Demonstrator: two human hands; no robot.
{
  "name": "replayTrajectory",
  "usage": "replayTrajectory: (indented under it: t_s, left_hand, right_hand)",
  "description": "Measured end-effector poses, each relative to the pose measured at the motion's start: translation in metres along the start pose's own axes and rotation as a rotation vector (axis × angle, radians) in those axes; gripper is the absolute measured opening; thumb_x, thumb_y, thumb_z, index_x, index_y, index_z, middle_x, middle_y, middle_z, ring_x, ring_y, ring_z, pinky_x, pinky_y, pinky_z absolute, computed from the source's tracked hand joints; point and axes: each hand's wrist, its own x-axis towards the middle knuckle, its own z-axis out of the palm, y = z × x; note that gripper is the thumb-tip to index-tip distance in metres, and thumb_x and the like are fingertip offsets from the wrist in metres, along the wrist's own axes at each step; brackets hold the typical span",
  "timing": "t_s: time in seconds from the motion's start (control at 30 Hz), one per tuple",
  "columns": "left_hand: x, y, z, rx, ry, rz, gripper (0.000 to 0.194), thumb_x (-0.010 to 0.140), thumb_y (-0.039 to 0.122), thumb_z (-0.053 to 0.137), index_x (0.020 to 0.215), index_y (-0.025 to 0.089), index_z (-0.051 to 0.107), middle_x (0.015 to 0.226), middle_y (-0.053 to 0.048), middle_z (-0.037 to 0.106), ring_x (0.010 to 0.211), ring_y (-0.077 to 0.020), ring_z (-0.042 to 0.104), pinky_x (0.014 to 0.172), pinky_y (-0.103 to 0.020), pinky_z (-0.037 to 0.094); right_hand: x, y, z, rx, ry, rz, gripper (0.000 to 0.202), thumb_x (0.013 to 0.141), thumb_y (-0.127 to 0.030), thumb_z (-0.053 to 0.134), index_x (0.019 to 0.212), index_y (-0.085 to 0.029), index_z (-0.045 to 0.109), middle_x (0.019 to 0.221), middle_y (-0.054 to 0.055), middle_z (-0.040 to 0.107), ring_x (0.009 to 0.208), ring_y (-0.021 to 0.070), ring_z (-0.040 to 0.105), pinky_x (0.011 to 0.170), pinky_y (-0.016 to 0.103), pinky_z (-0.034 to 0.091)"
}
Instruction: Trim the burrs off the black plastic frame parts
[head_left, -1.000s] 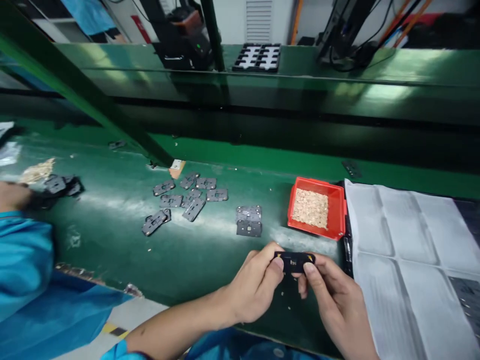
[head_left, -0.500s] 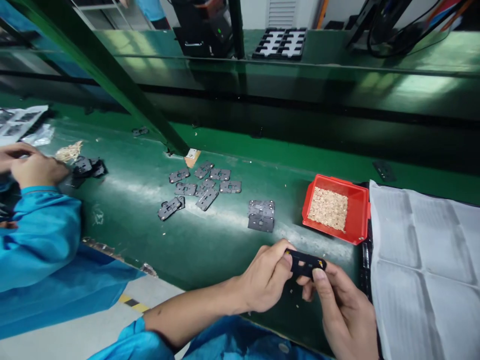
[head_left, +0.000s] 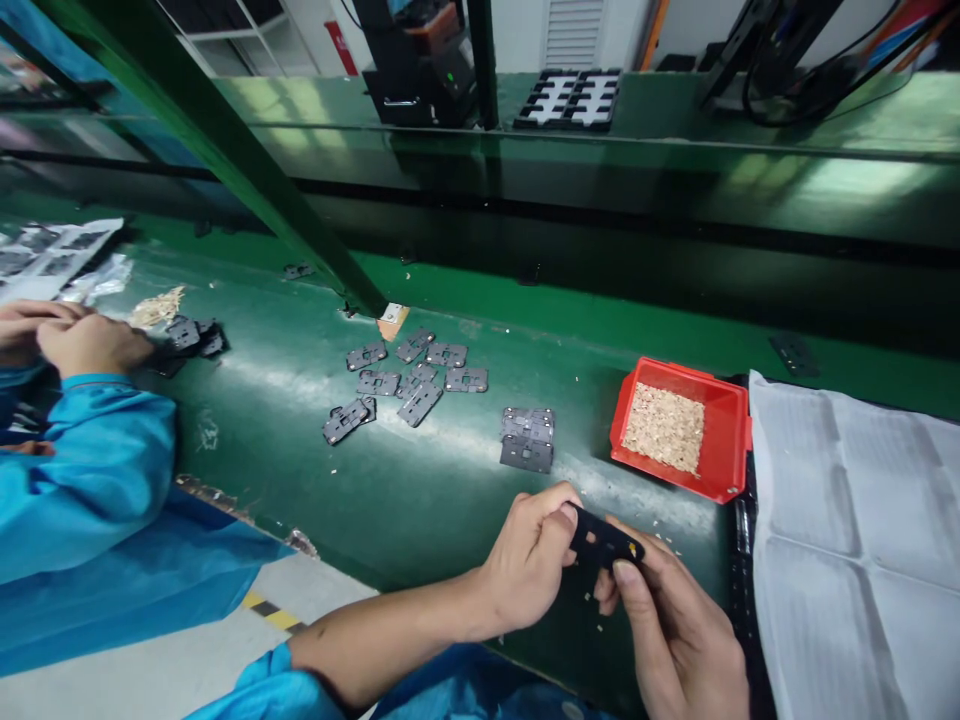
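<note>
A flat black plastic plate point(head_left: 600, 541) with small cutouts and a yellow spot near its right end is held between my two hands above the table's front edge. My left hand point(head_left: 529, 560) pinches its left end, thumb on top. At the right end, my right hand point(head_left: 667, 610) grips it between thumb and fingers. Just beyond them lies a small overlapping stack of similar dark plates point(head_left: 527, 440). Farther left, several loose black plates point(head_left: 420, 380) are scattered on the green table point(head_left: 420, 510).
A red bin point(head_left: 726, 430) of small pale pieces point(head_left: 664, 428) stands right of the stack. Beside it lies a tray covered with white sheeting point(head_left: 862, 500). A co-worker's hands point(head_left: 90, 340) are at far left, near more black parts point(head_left: 191, 337). A green post point(head_left: 247, 180) slants across.
The plate has tilted, its right end now lower, and its left-end yellow spot is covered. My right hand has shifted slightly left. The whole view has moved a little.
</note>
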Motion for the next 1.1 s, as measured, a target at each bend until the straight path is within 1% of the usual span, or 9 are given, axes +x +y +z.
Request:
replayTrajectory:
  t_s: [0.1,0.2,0.33,0.43,0.57,0.73,0.8,0.93,1.1]
  left_hand:
    - [-0.005,-0.002,0.006,-0.071,0.032,-0.025,0.043,0.113,0.046,0.035,0.079,0.021,0.046,0.062,0.003,0.052,0.056,-0.0115,0.053,0.053,-0.02,0.041]
    - [-0.013,-0.002,0.009,-0.111,-0.019,-0.048,0.042,0.115,0.049,0.032,0.088,0.022,0.048,0.063,0.003,0.057,0.055,-0.0121,0.057,0.053,-0.019,0.042]
    - [-0.019,0.002,0.006,0.046,-0.049,-0.041,0.04,0.117,0.046,0.03,0.094,0.022,0.051,0.074,-0.001,0.063,0.069,-0.0154,0.063,0.062,-0.023,0.049]
    - [-0.018,0.006,0.004,0.189,-0.044,0.056,0.039,0.117,0.04,0.027,0.095,0.022,0.053,0.074,-0.001,0.064,0.067,-0.0153,0.06,0.067,-0.025,0.051]
    - [-0.014,0.009,0.003,0.283,-0.04,0.21,0.036,0.117,0.032,0.028,0.092,0.022,0.052,0.066,0.003,0.061,0.055,-0.0134,0.054,0.061,-0.025,0.045]
    - [-0.011,0.01,0.003,0.3,-0.04,0.355,0.03,0.115,0.024,0.029,0.097,0.022,0.053,0.073,0.0,0.068,0.054,-0.0128,0.057,0.061,-0.026,0.044]
    - [-0.011,0.01,0.002,0.313,-0.034,0.364,0.029,0.114,0.024,0.03,0.098,0.022,0.054,0.073,0.0,0.069,0.056,-0.0135,0.059,0.062,-0.026,0.046]
    - [-0.013,0.01,0.003,0.342,-0.02,0.383,0.027,0.114,0.021,0.032,0.099,0.022,0.054,0.07,0.001,0.068,0.055,-0.0133,0.059,0.063,-0.026,0.047]
    - [-0.016,0.007,0.005,0.306,-0.009,0.398,0.025,0.114,0.02,0.032,0.101,0.022,0.054,0.072,0.002,0.068,0.057,-0.0128,0.06,0.065,-0.025,0.048]
  right_hand:
    - [-0.001,-0.002,0.005,0.078,0.013,0.067,0.036,0.108,-0.029,0.063,0.143,-0.025,0.07,0.074,0.0,0.073,0.059,0.016,0.069,0.062,0.026,0.062]
    - [-0.001,-0.005,0.011,0.216,0.099,0.173,0.026,0.106,-0.033,0.067,0.13,-0.024,0.074,0.069,-0.001,0.071,0.053,0.0145,0.067,0.053,0.023,0.059]
    - [0.001,-0.004,0.013,0.229,0.19,0.178,0.02,0.103,-0.034,0.071,0.117,-0.022,0.078,0.071,0.001,0.074,0.051,0.014,0.067,0.05,0.023,0.058]
    - [0.003,-0.003,0.011,0.197,0.171,0.158,0.018,0.104,-0.034,0.07,0.114,-0.021,0.079,0.067,0.0,0.072,0.051,0.0141,0.068,0.051,0.022,0.058]
    - [0.003,-0.003,0.007,0.178,0.154,0.164,0.022,0.106,-0.037,0.066,0.107,-0.021,0.08,0.066,0.0,0.071,0.052,0.015,0.067,0.051,0.023,0.057]
    - [0.003,-0.004,0.002,0.16,0.086,0.117,0.024,0.106,-0.034,0.064,0.123,-0.024,0.078,0.103,0.009,0.082,0.076,0.0193,0.078,0.072,0.029,0.068]
    - [0.003,-0.004,0.001,0.156,0.067,0.126,0.026,0.105,-0.034,0.066,0.126,-0.025,0.078,0.11,0.01,0.083,0.077,0.0197,0.078,0.071,0.03,0.068]
    - [0.003,-0.008,0.005,0.167,0.149,0.181,0.022,0.104,-0.038,0.068,0.113,-0.024,0.082,0.093,0.006,0.08,0.062,0.0152,0.067,0.06,0.025,0.064]
    - [0.0,-0.013,0.01,0.21,0.211,0.283,0.022,0.102,-0.042,0.071,0.107,-0.023,0.082,0.091,0.005,0.079,0.063,0.0149,0.068,0.061,0.024,0.062]
